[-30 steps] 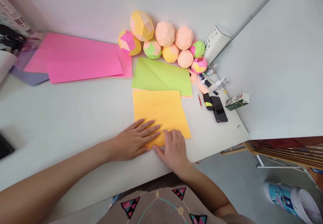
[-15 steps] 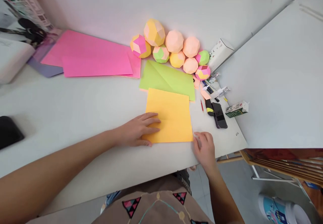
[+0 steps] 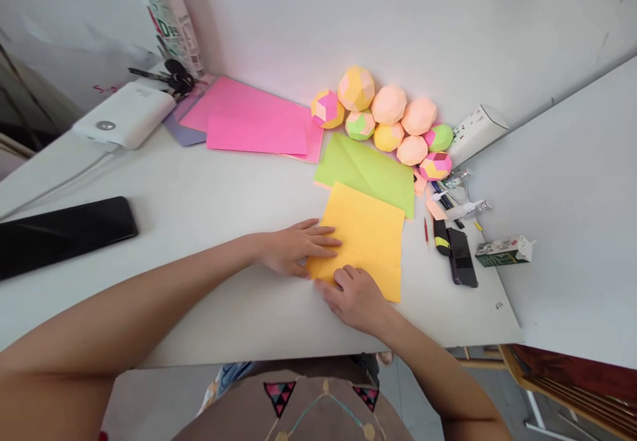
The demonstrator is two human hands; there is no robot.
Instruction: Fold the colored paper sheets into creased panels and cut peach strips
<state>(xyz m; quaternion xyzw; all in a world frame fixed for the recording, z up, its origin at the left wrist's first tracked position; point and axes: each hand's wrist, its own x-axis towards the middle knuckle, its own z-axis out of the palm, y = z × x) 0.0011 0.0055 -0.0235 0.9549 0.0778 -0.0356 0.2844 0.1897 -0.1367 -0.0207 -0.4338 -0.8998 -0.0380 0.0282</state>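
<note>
A sheet of yellow paper (image 3: 371,229) lies on the desk, its lower part apparently folded over along the near edge. My left hand (image 3: 291,249) rests flat on the paper's left side, fingers spread. My right hand (image 3: 355,298) is at the near edge, close to the left corner and just below my left fingers. Its fingers are curled against the paper, the thumb side slightly blurred; they cover part of that edge. Under the far side of the yellow sheet lies green paper (image 3: 365,166) with a crease across it.
Pink paper (image 3: 253,126) lies farther left. Several faceted paper balls (image 3: 389,105) are stacked against the wall. A phone (image 3: 462,258), a black-and-yellow cutter (image 3: 440,237) and a small carton (image 3: 505,251) stand at right. A white power bank (image 3: 124,115) and black phone (image 3: 70,234) are at left.
My right hand has moved from the paper's near right corner leftward along the near edge, close to my left hand. The left hand stays on the sheet. The view has shifted left.
</note>
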